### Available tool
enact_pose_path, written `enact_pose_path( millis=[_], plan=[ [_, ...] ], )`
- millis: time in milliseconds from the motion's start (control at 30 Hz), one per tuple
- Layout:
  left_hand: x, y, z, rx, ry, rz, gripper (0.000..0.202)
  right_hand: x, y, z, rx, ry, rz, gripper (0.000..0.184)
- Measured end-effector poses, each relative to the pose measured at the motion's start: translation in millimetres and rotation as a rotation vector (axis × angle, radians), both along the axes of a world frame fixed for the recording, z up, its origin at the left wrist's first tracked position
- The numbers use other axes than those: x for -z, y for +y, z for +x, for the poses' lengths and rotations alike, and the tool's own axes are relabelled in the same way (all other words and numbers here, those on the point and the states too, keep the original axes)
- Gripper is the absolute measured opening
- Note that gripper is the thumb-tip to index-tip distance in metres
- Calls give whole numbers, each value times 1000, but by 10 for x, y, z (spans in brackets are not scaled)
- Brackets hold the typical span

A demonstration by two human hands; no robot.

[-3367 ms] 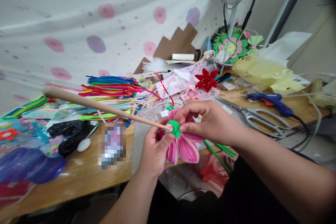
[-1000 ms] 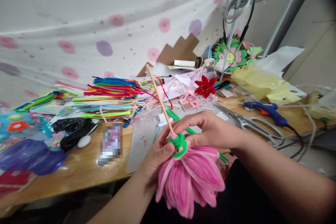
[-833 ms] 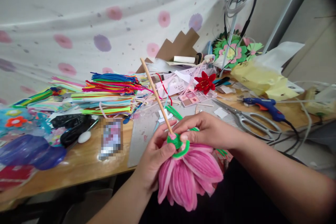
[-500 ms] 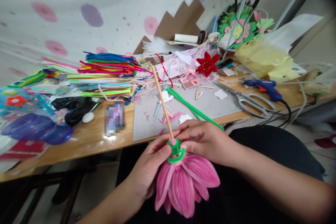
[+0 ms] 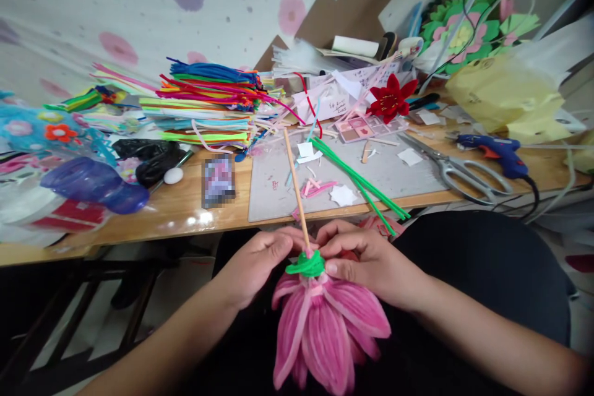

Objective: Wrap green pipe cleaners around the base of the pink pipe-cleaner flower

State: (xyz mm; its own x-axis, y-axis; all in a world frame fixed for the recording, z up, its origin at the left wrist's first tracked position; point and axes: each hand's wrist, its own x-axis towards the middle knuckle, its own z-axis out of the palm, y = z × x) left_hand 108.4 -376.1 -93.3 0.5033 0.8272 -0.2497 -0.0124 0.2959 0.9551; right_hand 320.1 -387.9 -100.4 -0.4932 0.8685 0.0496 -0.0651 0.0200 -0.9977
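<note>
A pink pipe-cleaner flower (image 5: 325, 328) hangs head down over my lap, its petals pointing at me. A thin wooden stick (image 5: 295, 182) rises from its base up and away toward the desk. A green pipe-cleaner coil (image 5: 306, 265) is wound round the base of the stick. My left hand (image 5: 253, 263) pinches the coil and flower base from the left. My right hand (image 5: 366, 260) pinches them from the right, fingertips pressed on the green coil.
A wooden desk (image 5: 185, 207) carries a grey cutting mat (image 5: 394, 176), green pipe cleaners (image 5: 362, 182), a pile of coloured pipe cleaners (image 5: 208, 96), scissors (image 5: 459, 167), a blue glue gun (image 5: 496, 151), a red flower (image 5: 392, 98), a phone (image 5: 218, 179) and yellow paper (image 5: 505, 96).
The flower has swung from sideways to hanging head down and has dropped from desk level to my lap. The stick turned from pointing left to pointing up. The view has tilted downward.
</note>
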Motion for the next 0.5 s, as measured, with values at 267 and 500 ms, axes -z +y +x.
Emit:
enact_pose_path(
  millis=[267,500],
  plan=[
    [40,39,291,259,-171,205,48,-62,-40,166,79,-139,272,15],
    [71,2,407,167,-72,-29,35,-231,-98,400,159,-386,616,15]
  ],
)
